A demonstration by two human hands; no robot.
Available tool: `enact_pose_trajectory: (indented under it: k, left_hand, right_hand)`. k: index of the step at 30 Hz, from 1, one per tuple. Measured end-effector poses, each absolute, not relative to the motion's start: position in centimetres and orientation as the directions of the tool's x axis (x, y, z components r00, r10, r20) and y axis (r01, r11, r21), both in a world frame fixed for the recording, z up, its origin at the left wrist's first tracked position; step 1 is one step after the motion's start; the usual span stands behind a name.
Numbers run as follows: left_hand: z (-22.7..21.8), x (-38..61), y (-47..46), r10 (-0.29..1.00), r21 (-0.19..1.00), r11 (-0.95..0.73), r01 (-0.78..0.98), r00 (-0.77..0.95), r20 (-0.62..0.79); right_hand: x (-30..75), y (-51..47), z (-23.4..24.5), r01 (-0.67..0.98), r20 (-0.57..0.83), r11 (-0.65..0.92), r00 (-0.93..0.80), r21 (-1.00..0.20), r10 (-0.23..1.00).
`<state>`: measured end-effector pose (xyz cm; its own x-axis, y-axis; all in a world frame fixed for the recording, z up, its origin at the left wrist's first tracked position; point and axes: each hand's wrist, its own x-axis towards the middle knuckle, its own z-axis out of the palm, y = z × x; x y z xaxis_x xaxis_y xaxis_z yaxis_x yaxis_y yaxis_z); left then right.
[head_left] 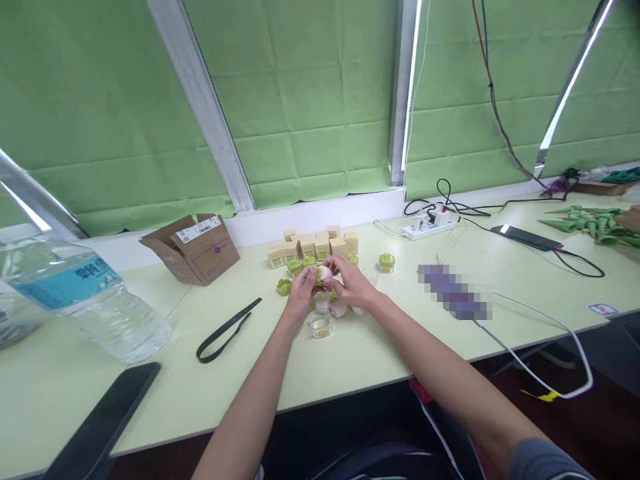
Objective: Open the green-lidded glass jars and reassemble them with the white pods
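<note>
My left hand [301,291] and my right hand [353,283] meet over the middle of the pale table [380,347]. Together their fingertips pinch a small white and green piece [324,273]. Just below the hands stands a small clear jar [321,325] with something yellow inside. A green lid [284,287] lies left of my left hand. A green-lidded jar [387,262] stands to the right. Several small tan boxes [314,245] are lined up behind the hands.
An open cardboard box [196,248] sits at back left, a black strap [227,329] in front of it. A water bottle [85,293] and a dark phone [103,420] are near left. A power strip [426,229], cables and green cones [593,221] lie right.
</note>
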<state>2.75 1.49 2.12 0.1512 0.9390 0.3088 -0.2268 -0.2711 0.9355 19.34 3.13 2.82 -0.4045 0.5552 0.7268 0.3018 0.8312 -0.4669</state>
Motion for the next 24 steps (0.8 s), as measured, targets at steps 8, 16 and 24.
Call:
enact_pose_trajectory:
  k: [8,16,24]
  left_hand:
    - [1.92,2.41,2.01,0.944,0.936,-0.3,-0.183,0.086,0.319]
    - [1.87,2.65,1.85,0.944,0.937,-0.287,-0.2,0.108,0.312]
    - [1.79,2.83,2.05,0.929,0.922,-0.34,-0.187,0.083,0.36]
  right_hand:
    - [18.7,3.17,2.53,0.293,0.719,0.838,-0.431,-0.46,0.545]
    - [18.64,3.64,2.19,0.247,0.778,0.831,-0.297,-0.498,0.554]
    - [18.57,3.38,2.53,0.219,0.815,0.838,-0.21,-0.499,0.54]
